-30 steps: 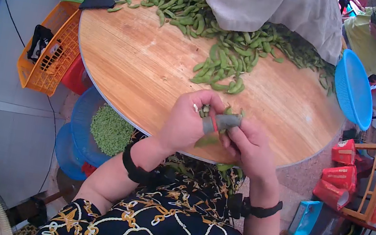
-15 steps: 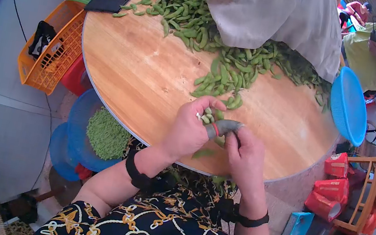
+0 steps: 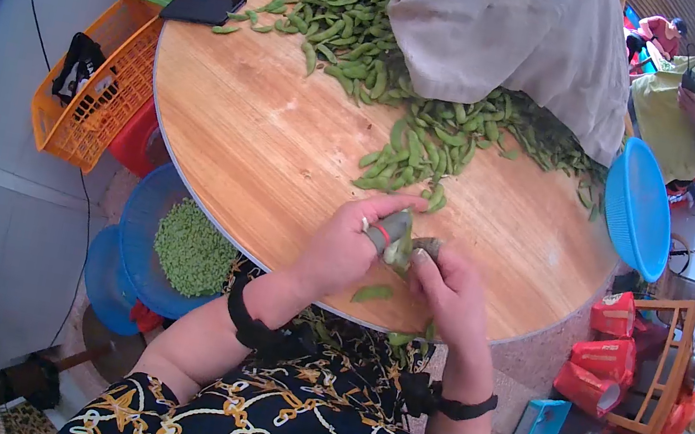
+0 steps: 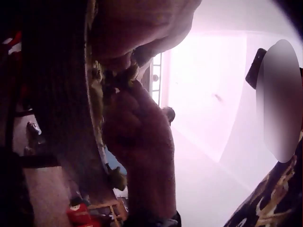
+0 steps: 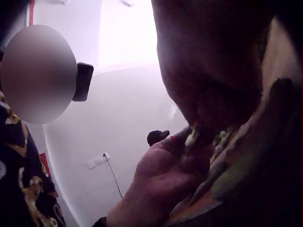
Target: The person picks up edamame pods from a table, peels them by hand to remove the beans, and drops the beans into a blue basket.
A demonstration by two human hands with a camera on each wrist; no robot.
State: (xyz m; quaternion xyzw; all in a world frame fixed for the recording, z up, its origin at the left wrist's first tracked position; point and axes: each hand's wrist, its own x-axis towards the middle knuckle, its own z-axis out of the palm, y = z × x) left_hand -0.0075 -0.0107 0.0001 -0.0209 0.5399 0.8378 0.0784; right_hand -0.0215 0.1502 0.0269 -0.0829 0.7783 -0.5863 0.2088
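Observation:
Over the near edge of the round wooden table (image 3: pixel 235 114), my left hand (image 3: pixel 342 249) pinches a green edamame pod (image 3: pixel 399 252) beside its thumb, which wears a grey cover with a red band. My right hand (image 3: pixel 456 299) grips the pod's other side with thumb and forefinger; something dark covers a fingertip there. Both wrist views are dark, with the hands meeting around small green bits. A flat green pod (image 3: pixel 372 293) lies below the hands near the table edge. Ahead is a small group of whole pods (image 3: pixel 414 156), joined to a larger heap (image 3: pixel 345 17).
A grey cloth (image 3: pixel 500 39) covers part of the heap. A phone (image 3: pixel 203 7) lies at the table's left. Shelled beans (image 3: pixel 193 250) fill a blue basket (image 3: pixel 138 217) low at left, near an orange crate (image 3: pixel 89 102). Another blue basket (image 3: pixel 637 208) stands at right.
Half a second ago several shelled beans showed in my left palm; now the covered thumb and a pod hide that spot. My right hand has shifted slightly, and the head view has moved a little.

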